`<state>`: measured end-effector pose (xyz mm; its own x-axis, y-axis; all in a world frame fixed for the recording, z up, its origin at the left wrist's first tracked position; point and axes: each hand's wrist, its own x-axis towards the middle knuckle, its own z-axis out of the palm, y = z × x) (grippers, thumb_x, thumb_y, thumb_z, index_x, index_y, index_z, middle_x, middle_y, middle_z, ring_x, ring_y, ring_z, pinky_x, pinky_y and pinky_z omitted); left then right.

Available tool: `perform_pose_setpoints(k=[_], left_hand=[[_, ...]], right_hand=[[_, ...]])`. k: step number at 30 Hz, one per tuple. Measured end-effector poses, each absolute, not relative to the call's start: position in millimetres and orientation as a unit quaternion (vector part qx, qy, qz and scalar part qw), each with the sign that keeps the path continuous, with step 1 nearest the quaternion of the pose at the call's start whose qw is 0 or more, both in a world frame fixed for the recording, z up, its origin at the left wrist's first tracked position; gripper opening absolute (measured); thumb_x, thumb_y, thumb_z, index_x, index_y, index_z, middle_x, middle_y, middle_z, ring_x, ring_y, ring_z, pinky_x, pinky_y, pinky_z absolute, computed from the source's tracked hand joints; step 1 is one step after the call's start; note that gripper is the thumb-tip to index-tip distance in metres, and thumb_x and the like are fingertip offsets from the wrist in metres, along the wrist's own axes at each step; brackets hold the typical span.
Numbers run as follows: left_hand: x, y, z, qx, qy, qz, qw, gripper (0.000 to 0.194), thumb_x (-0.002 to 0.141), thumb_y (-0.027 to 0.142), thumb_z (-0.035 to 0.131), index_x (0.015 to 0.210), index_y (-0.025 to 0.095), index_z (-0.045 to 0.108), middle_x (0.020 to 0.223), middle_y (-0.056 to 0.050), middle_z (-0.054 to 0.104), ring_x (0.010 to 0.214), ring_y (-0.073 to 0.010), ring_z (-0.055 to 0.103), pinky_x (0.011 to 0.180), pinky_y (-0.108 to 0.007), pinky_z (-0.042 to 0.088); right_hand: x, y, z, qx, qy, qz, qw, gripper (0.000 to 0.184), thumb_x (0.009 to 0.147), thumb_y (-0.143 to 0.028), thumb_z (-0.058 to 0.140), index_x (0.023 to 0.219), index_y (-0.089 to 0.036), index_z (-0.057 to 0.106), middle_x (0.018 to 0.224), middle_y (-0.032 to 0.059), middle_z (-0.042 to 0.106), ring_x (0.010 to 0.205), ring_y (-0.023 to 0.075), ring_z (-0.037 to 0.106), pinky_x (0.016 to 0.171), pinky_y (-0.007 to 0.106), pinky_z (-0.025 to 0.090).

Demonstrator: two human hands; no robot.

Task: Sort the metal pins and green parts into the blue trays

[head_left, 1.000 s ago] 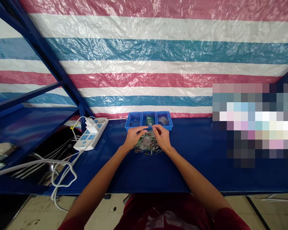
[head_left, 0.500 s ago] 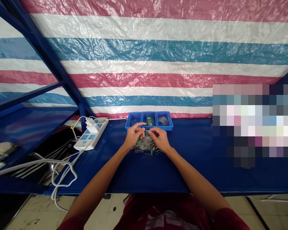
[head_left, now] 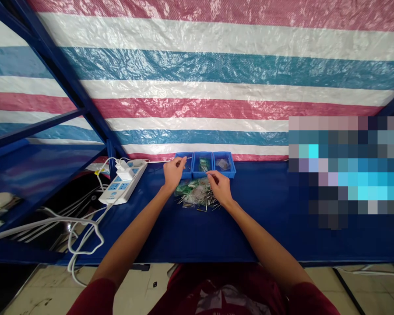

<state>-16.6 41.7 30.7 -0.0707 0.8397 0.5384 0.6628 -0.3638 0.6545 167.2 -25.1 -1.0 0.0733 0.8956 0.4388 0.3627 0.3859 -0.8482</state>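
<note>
My left hand [head_left: 174, 173] is over the left compartment of a blue divided tray [head_left: 202, 174], its fingers pinched on a small thin metal rod [head_left: 188, 158]. My right hand [head_left: 219, 185] is at the front of the tray's middle compartment, thumb and forefinger closed on a small pale piece whose kind I cannot make out. Between and below the hands lies a mixed pile [head_left: 196, 195] of green pieces, clear plastic bits and thin metal rods. Green pieces [head_left: 204, 164] lie in the middle compartment and clear plastic bits [head_left: 223, 164] in the right one.
A white power strip [head_left: 123, 186] with a plugged-in adapter stands left on the blue table [head_left: 249, 227]. White cables [head_left: 85, 245] loop over the table's left front edge. A blue metal frame [head_left: 82, 103] rises at left, with a striped sheet [head_left: 216, 70] behind. The right side is pixelated.
My hands, close together over the pile before, have come apart. The left moved left and up to the left compartment; the right shifted slightly right, uncovering more of the pile.
</note>
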Motion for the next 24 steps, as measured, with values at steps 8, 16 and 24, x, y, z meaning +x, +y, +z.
perform_pose_setpoints(k=[8, 16, 24], left_hand=[[-22.5, 34.0, 34.0, 0.783, 0.525, 0.326, 0.076, 0.027, 0.089, 0.041, 0.051, 0.091, 0.020, 0.068, 0.064, 0.000, 0.064, 0.059, -0.0158, 0.057, 0.060, -0.026, 0.038], [-31.0, 12.2, 26.1, 0.895, 0.377, 0.220, 0.086, 0.032, 0.086, 0.049, 0.055, 0.088, 0.019, 0.066, 0.089, -0.003, 0.064, 0.072, -0.0156, 0.058, 0.068, -0.026, 0.042], [-28.3, 8.0, 25.3, 0.941, 0.301, 0.127, 0.085, 0.043, 0.074, 0.056, 0.069, 0.094, 0.019, 0.063, 0.100, -0.006, 0.062, 0.095, -0.0245, 0.056, 0.087, -0.034, 0.040]], right_hand=[[174.4, -15.7, -5.3, -0.535, -0.649, 0.191, 0.506, 0.022, 0.082, -0.027, 0.048, 0.083, -0.018, 0.068, 0.075, 0.0035, 0.068, 0.061, 0.0162, 0.057, 0.065, 0.028, 0.045], [179.2, -12.0, -8.1, -0.578, -0.677, 0.146, 0.432, 0.016, 0.080, -0.022, 0.051, 0.079, -0.020, 0.066, 0.074, 0.0023, 0.066, 0.063, 0.0162, 0.056, 0.064, 0.027, 0.042], [179.8, -11.9, -9.0, -0.589, -0.699, 0.125, 0.385, 0.013, 0.080, -0.020, 0.053, 0.075, -0.021, 0.065, 0.072, 0.0018, 0.064, 0.065, 0.0167, 0.055, 0.061, 0.026, 0.039]])
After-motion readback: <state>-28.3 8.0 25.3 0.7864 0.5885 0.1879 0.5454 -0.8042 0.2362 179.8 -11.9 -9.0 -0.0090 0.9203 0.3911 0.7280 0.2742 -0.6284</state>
